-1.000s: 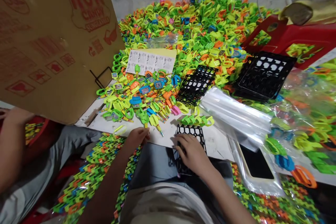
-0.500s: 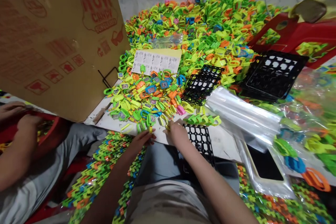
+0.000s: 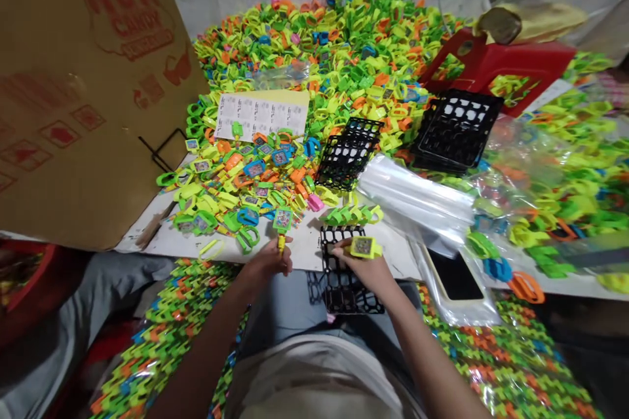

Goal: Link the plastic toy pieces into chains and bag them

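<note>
My left hand [image 3: 270,258] is closed on a green toy watch [image 3: 283,220], holding it upright by its yellow lower part at the table's front edge. A yellow toy watch [image 3: 363,247] sits in my right hand [image 3: 366,267], whose fingertips reach over a black grid tray [image 3: 350,291]. That tray lies partly on the table edge and partly over my lap. Just beyond it is a row of green toy pieces [image 3: 351,215]. Loose colourful toy watches [image 3: 255,169] are heaped behind my left hand.
A large cardboard box [image 3: 93,105] stands at the left. Farther back are a label sheet [image 3: 260,114], black trays [image 3: 457,131] and a red stool [image 3: 506,69]. Clear plastic bags [image 3: 417,196] and a phone [image 3: 455,273] lie at the right.
The view has swung right. My right hand has moved from the table edge to over the black tray, now with a yellow watch. My left hand has raised a green watch.
</note>
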Motion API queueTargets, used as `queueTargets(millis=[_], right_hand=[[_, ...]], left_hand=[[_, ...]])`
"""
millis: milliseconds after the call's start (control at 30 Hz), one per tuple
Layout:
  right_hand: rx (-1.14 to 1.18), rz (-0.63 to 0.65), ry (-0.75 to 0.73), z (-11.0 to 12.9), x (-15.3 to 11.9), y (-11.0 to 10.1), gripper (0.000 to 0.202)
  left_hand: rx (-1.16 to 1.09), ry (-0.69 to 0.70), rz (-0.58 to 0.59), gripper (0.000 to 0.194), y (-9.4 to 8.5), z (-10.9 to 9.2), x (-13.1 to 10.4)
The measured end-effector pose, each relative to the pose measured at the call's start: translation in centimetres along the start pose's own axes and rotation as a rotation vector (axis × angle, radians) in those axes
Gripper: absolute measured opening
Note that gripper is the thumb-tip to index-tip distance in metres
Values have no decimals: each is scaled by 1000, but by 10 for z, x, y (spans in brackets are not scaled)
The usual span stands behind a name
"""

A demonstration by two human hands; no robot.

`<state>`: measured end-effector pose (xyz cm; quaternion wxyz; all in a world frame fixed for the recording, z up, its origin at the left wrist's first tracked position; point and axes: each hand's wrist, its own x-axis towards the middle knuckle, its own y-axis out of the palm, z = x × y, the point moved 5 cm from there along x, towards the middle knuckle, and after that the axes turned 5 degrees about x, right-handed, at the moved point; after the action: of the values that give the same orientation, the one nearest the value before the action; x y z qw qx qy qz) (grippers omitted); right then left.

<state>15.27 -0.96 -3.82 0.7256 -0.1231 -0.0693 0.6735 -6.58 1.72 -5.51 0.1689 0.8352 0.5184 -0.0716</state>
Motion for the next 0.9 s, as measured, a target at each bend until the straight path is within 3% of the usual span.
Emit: queueTargets(millis=[100, 200, 567, 767, 900], right_hand=[[59, -40, 60, -16, 7, -10, 29], [53, -60, 20, -23, 16, -5, 27], [-569, 48, -107, -16, 29, 26, 15], [-569, 41, -106, -12, 32, 36, 15], [-551, 47, -93, -7, 31, 26, 11]], left_hand=[[-20, -12, -30, 45, 30, 11, 13], [35, 11, -94, 39, 46, 17, 24], [260, 87, -313, 43, 31, 6, 20], [354, 183, -305, 28, 49, -10, 25], [436, 252, -286, 23, 55, -9, 23]])
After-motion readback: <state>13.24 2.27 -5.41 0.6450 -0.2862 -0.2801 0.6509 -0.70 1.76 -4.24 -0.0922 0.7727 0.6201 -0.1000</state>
